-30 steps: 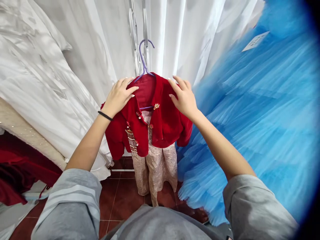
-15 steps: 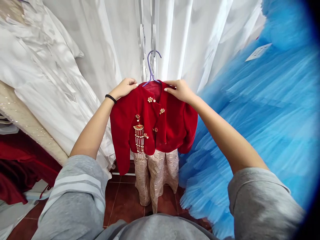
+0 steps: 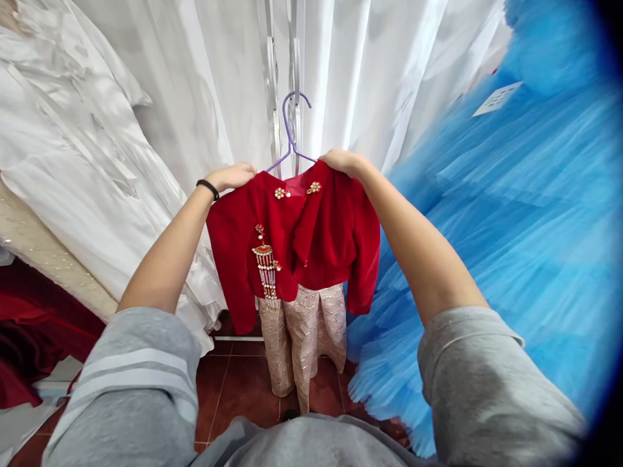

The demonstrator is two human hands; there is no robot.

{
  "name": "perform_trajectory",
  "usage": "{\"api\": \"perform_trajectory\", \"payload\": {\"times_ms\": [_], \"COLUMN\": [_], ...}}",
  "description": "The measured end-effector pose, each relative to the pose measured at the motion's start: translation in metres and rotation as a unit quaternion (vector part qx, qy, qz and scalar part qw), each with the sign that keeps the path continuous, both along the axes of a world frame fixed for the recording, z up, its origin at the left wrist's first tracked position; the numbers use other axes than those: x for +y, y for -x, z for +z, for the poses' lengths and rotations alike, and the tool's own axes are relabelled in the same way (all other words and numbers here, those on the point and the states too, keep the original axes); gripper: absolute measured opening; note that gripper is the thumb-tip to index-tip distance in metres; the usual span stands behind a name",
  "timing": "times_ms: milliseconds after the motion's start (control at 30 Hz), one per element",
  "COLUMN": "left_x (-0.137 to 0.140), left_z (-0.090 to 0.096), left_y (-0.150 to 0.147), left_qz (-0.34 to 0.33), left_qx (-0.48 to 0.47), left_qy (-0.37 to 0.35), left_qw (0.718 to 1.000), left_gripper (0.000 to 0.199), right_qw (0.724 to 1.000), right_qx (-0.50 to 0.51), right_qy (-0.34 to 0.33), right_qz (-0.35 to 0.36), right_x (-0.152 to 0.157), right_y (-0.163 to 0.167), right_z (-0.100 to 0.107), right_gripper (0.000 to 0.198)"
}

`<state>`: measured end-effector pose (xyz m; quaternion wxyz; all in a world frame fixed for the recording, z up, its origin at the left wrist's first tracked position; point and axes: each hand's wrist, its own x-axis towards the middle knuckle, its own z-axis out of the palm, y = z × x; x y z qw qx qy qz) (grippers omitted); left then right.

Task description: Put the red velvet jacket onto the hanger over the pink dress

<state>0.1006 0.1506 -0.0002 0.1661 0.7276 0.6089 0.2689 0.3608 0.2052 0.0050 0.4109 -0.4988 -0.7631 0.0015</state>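
Observation:
A red velvet jacket (image 3: 324, 240) hangs in front of me, its front partly open, with jewelled flower fastenings along the edges. My left hand (image 3: 230, 177) grips the shoulder on the left, fingers over its top and partly hidden behind the cloth. On the other side, near the collar, my right hand (image 3: 343, 162) is closed on the shoulder; most of its fingertips are hidden. A beaded tassel brooch (image 3: 266, 269) dangles from the jacket's left front. Above the neckline rises a purple hanger (image 3: 287, 126). Beneath the jacket hang pale gold patterned garment legs or panels (image 3: 302, 344).
White gowns (image 3: 92, 155) fill the left, with dark red cloth (image 3: 43, 324) below. A large blue tulle gown (image 3: 496, 233) bearing a white tag (image 3: 497, 98) crowds the right. Behind are a metal stand (image 3: 294, 71) and white curtain (image 3: 219, 71). Reddish tiles (image 3: 243, 389) cover the floor.
Both hands have shifted slightly left with the jacket. The right front's collar has spread, and the purple hanger's arms show more above the neckline. The right sleeve now hangs straighter.

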Motion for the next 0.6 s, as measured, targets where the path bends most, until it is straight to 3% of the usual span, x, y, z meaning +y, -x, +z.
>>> {"api": "perform_trajectory", "payload": {"times_ms": [67, 133, 200, 267, 367, 467, 600], "left_x": [-0.017, -0.037, -0.053, -0.060, -0.057, -0.054, -0.050], "left_z": [-0.008, -0.017, -0.030, -0.044, -0.057, -0.052, -0.029], "left_y": [-0.002, -0.010, -0.021, -0.032, -0.040, -0.042, -0.052], "left_qz": [-0.015, -0.059, -0.137, -0.204, -0.205, -0.168, -0.124], "left_qx": [0.018, 0.105, 0.243, 0.363, 0.444, 0.430, 0.314], "left_qy": [-0.232, -0.369, -0.381, -0.356, -0.340, -0.340, -0.369], "left_qw": [0.972, 0.921, 0.881, 0.837, 0.803, 0.819, 0.866], "left_gripper": [0.029, 0.037, 0.041, 0.041, 0.023, 0.018, 0.018], "right_qw": [0.997, 0.990, 0.985, 0.988, 0.993, 0.996, 0.982], "right_qx": [0.011, 0.027, 0.006, -0.030, -0.029, 0.055, 0.169], "right_qy": [-0.027, -0.099, -0.143, -0.125, -0.055, -0.029, -0.074], "right_qz": [-0.068, -0.096, -0.093, -0.088, -0.096, -0.064, -0.045], "right_x": [-0.035, -0.074, -0.104, -0.115, -0.105, -0.103, -0.148], "right_y": [-0.003, 0.001, 0.012, 0.021, 0.018, -0.003, -0.006], "right_z": [-0.018, -0.052, -0.097, -0.142, -0.181, -0.175, -0.131], "right_gripper": [0.038, 0.038, 0.041, 0.056, 0.062, 0.046, 0.041]}}
